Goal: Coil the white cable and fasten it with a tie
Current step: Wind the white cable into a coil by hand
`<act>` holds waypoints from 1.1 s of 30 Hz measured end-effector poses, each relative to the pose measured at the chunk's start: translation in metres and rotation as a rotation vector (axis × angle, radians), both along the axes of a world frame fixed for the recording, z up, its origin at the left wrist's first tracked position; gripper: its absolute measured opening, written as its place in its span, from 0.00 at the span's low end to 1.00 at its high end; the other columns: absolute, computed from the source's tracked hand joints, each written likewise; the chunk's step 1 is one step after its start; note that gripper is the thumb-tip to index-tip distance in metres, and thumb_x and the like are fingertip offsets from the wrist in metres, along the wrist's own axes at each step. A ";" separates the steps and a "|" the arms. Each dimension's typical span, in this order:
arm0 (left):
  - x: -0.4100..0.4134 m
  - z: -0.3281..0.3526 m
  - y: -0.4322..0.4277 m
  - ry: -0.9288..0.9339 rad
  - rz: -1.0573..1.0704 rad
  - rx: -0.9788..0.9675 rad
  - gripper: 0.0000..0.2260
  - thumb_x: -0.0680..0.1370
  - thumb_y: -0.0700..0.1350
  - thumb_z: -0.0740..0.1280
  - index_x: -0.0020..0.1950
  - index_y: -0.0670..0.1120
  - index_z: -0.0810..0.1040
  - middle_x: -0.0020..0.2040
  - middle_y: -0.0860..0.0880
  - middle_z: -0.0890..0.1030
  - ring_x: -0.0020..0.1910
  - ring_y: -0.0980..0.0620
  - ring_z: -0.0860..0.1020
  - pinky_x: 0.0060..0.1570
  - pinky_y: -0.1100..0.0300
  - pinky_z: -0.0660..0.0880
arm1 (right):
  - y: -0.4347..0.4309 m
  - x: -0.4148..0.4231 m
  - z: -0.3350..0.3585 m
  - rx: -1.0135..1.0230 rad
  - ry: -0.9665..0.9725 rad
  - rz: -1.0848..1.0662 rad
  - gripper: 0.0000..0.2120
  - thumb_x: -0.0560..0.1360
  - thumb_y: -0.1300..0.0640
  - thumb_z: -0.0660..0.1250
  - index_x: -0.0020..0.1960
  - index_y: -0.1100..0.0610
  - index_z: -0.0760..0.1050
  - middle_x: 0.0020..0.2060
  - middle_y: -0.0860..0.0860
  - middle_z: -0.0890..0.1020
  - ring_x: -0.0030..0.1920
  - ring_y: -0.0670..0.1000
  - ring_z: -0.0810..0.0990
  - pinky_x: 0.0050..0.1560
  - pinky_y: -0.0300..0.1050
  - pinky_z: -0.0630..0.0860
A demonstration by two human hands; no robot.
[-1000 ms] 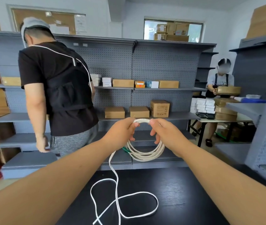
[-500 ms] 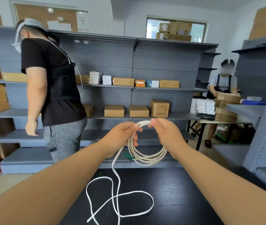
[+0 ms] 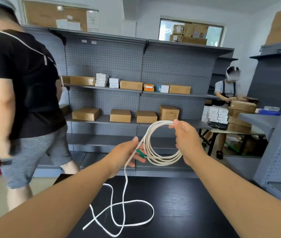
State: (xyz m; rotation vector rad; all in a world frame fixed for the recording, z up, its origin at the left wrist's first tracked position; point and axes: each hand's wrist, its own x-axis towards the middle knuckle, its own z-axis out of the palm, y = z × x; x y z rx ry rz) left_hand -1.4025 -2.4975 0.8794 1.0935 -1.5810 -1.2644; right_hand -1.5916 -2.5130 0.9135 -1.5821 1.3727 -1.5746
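Note:
The white cable (image 3: 166,159) hangs as a coil of several loops in mid-air in front of me. My right hand (image 3: 187,138) pinches the coil at its top. My left hand (image 3: 125,154) is lower and to the left, its fingers around the strand that leaves the coil, with a green plug end (image 3: 141,153) sticking out beside it. From there the loose tail (image 3: 126,203) drops to the black table (image 3: 179,212) and lies in crossing loops. No tie is visible.
A person in a black shirt (image 3: 21,100) stands close on the left. Grey pegboard shelves (image 3: 141,93) with cardboard boxes fill the back. A second person (image 3: 229,93) handles boxes at a table on the right. A grey shelf unit (image 3: 280,152) stands at right.
My left hand has let go of the coil's top and slid down along the strand. My right hand lifted the coil slightly. The person on the left stepped further left.

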 end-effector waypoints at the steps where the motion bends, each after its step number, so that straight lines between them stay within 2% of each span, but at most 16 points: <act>1: -0.001 -0.001 -0.001 0.051 -0.012 0.027 0.26 0.82 0.56 0.43 0.50 0.47 0.79 0.48 0.47 0.83 0.42 0.53 0.81 0.38 0.59 0.69 | -0.001 -0.002 0.000 -0.001 -0.014 -0.012 0.15 0.79 0.47 0.56 0.39 0.49 0.75 0.28 0.43 0.68 0.31 0.44 0.65 0.34 0.40 0.61; 4: -0.006 -0.002 -0.003 0.128 -0.036 0.059 0.35 0.78 0.60 0.33 0.55 0.47 0.78 0.50 0.47 0.82 0.44 0.53 0.80 0.41 0.57 0.68 | -0.004 -0.008 0.000 -0.002 -0.050 -0.041 0.14 0.79 0.46 0.55 0.39 0.48 0.74 0.30 0.42 0.68 0.32 0.43 0.65 0.35 0.40 0.62; 6: -0.011 -0.002 -0.002 0.125 -0.015 0.034 0.35 0.78 0.61 0.33 0.56 0.49 0.77 0.51 0.49 0.82 0.47 0.53 0.80 0.45 0.58 0.70 | -0.005 -0.008 0.001 -0.004 -0.087 -0.062 0.14 0.79 0.46 0.55 0.40 0.48 0.75 0.30 0.42 0.68 0.32 0.43 0.65 0.35 0.39 0.62; 9: -0.019 -0.005 -0.002 0.077 0.047 -0.055 0.24 0.80 0.58 0.44 0.58 0.48 0.76 0.53 0.48 0.82 0.52 0.53 0.80 0.54 0.57 0.73 | -0.007 -0.004 0.000 -0.017 -0.139 -0.081 0.15 0.79 0.46 0.55 0.40 0.48 0.75 0.30 0.42 0.68 0.32 0.43 0.65 0.35 0.40 0.62; 11: -0.024 -0.007 -0.004 0.081 0.089 -0.095 0.21 0.81 0.56 0.50 0.59 0.45 0.75 0.53 0.48 0.83 0.53 0.54 0.80 0.58 0.57 0.73 | -0.008 0.001 -0.001 -0.027 -0.182 -0.080 0.15 0.79 0.46 0.55 0.39 0.48 0.75 0.29 0.42 0.68 0.32 0.43 0.65 0.35 0.40 0.62; 14: -0.029 -0.003 -0.009 0.194 0.137 -0.110 0.21 0.81 0.55 0.50 0.59 0.43 0.75 0.51 0.48 0.84 0.53 0.51 0.81 0.58 0.56 0.75 | -0.006 0.013 -0.004 -0.033 -0.235 -0.074 0.15 0.79 0.46 0.55 0.39 0.48 0.75 0.26 0.44 0.66 0.29 0.45 0.64 0.32 0.42 0.62; 16: -0.030 0.002 -0.011 0.287 0.162 -0.102 0.20 0.81 0.55 0.50 0.58 0.44 0.75 0.48 0.47 0.84 0.49 0.50 0.81 0.54 0.56 0.77 | -0.004 0.022 -0.005 -0.027 -0.280 -0.055 0.15 0.80 0.47 0.54 0.39 0.49 0.74 0.24 0.46 0.63 0.25 0.46 0.61 0.29 0.43 0.61; 18: -0.029 0.006 -0.013 0.315 0.195 -0.115 0.18 0.81 0.54 0.50 0.54 0.45 0.75 0.43 0.48 0.83 0.45 0.51 0.82 0.50 0.57 0.78 | -0.001 0.030 -0.007 -0.027 -0.327 -0.034 0.15 0.80 0.48 0.54 0.40 0.50 0.74 0.24 0.47 0.62 0.24 0.46 0.60 0.28 0.43 0.61; 21: -0.022 0.008 -0.016 0.305 0.212 -0.143 0.17 0.81 0.54 0.52 0.51 0.47 0.76 0.33 0.51 0.81 0.40 0.51 0.81 0.48 0.54 0.76 | 0.000 0.040 -0.011 -0.035 -0.337 -0.041 0.15 0.81 0.48 0.53 0.41 0.50 0.74 0.23 0.46 0.64 0.25 0.46 0.63 0.31 0.45 0.65; 24: -0.012 0.010 -0.018 0.266 0.214 -0.178 0.14 0.81 0.52 0.53 0.47 0.46 0.75 0.28 0.51 0.73 0.30 0.55 0.77 0.40 0.58 0.73 | -0.004 0.045 -0.017 -0.037 -0.330 -0.025 0.15 0.81 0.49 0.52 0.42 0.51 0.73 0.25 0.49 0.67 0.28 0.48 0.68 0.36 0.44 0.70; 27: -0.003 0.013 -0.020 0.215 0.249 -0.228 0.13 0.82 0.50 0.54 0.43 0.46 0.72 0.28 0.50 0.68 0.26 0.54 0.72 0.42 0.53 0.75 | -0.007 0.049 -0.021 0.005 -0.305 0.032 0.15 0.81 0.49 0.51 0.43 0.51 0.74 0.26 0.50 0.71 0.30 0.50 0.73 0.41 0.46 0.72; 30: 0.005 0.020 -0.024 -0.077 0.385 -0.363 0.13 0.81 0.52 0.53 0.45 0.45 0.71 0.28 0.49 0.71 0.25 0.56 0.72 0.35 0.59 0.72 | -0.007 0.055 -0.017 0.047 -0.352 0.116 0.12 0.81 0.50 0.53 0.46 0.50 0.73 0.36 0.51 0.77 0.34 0.50 0.78 0.42 0.44 0.77; 33: 0.014 0.027 -0.027 -0.310 0.437 -0.505 0.16 0.81 0.53 0.52 0.48 0.42 0.71 0.30 0.48 0.73 0.30 0.50 0.74 0.32 0.58 0.68 | -0.008 0.059 -0.011 -0.005 -0.217 0.119 0.06 0.80 0.50 0.55 0.51 0.46 0.71 0.45 0.51 0.79 0.36 0.48 0.78 0.47 0.47 0.79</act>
